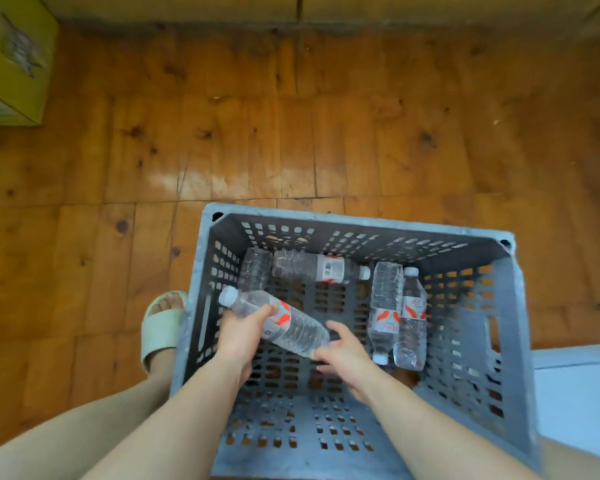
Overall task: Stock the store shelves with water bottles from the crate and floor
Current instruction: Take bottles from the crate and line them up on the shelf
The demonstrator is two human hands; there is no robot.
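Bottles of water are being taken out of the crate [361, 224], which stands on the wooden floor [291, 133]; this step is in hand. The left hand [241, 332] has its grip closed around one bottle [293, 329], with fingers curled over the upper part near the red label. This bottle is lifted above the crate bottom and is tilted, with the white cap toward the left wall. The right hand [343, 353] is at the base of the same bottle with fingers spread and relaxed. Its grip holds nothing, and the blur does not let one say if it really touches the base.

Four more bottles lie on their sides in the crate. A far pair [309, 268] lies along the back wall and a side pair [395, 317] lies near the right wall, these two touching each other. A sandal [161, 323] is just beside the left wall of the crate, and a green box [11, 64] stands well apart at the far left.

No shelf can be recognised for sure. The task seems near the middle of the crate's stock. The next move probably calls for raising the bottle clear of the rim, turning it upright, and carrying it to the shelf. The free right hand could support the base or take a second bottle.
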